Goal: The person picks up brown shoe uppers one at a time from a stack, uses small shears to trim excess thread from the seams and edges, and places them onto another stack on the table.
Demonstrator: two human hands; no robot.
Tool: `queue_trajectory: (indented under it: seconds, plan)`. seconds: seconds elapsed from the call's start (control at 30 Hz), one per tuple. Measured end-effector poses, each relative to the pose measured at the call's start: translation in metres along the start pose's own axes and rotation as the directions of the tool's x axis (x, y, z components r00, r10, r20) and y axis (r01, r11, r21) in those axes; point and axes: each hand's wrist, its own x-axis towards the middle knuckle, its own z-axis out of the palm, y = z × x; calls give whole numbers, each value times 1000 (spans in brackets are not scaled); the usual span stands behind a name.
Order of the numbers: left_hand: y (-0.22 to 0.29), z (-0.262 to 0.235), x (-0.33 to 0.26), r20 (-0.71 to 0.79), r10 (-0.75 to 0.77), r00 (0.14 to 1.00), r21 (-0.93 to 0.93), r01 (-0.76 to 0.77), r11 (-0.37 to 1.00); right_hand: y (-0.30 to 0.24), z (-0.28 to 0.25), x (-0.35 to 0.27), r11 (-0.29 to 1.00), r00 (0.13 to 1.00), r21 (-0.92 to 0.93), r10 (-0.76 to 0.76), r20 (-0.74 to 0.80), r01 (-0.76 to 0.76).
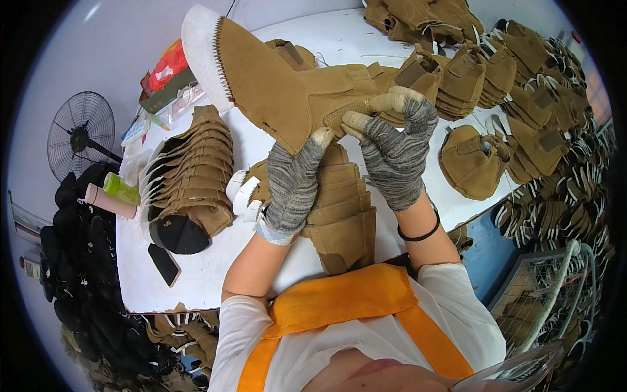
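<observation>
A brown suede shoe upper (274, 81) with a white edge strip stitched on in dark thread is held up over the table. My left hand (294, 186), in a grey knitted glove with pale fingertips, pinches its lower edge. With thumb and fingers, my right hand (397, 153), gloved the same way, grips the upper's narrower end near a stitched patch. Below and between my forearms lies a stack of brown suede pieces (339, 215). White-edged curled pieces (245, 195) sit just left of my left hand.
The white table (147, 287) carries a row of nested brown uppers (206, 163), a black phone (163, 264), a pink tumbler (110, 201) and a green one (122, 189). More uppers (460, 81) are piled at the right. A fan (80, 138) stands left; a wire cart (542, 294) stands right.
</observation>
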Motion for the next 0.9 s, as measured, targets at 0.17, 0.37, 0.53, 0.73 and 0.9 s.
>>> queue_trajectory:
  seconds: [0.17,0.37,0.53,0.73,0.9]
  plan:
    - [-3,1,-1,-27,16,999,-40,-17,999,-9,3,3,991,988,90,89,124,-101]
    - [-11,-5,1,-59,39,997,-28,-41,999,-5,-5,-14,909,936,231,351,24,-347]
    - [-9,-6,-1,-56,34,998,-1,-34,999,7,-17,-12,810,869,367,495,-12,-457]
    - [-4,-3,-2,-24,42,999,-12,-42,999,-7,-14,6,998,993,13,62,104,-64]
    - [-6,-6,-1,-13,33,999,-18,-33,999,-11,-4,10,999,995,33,-1,104,-3]
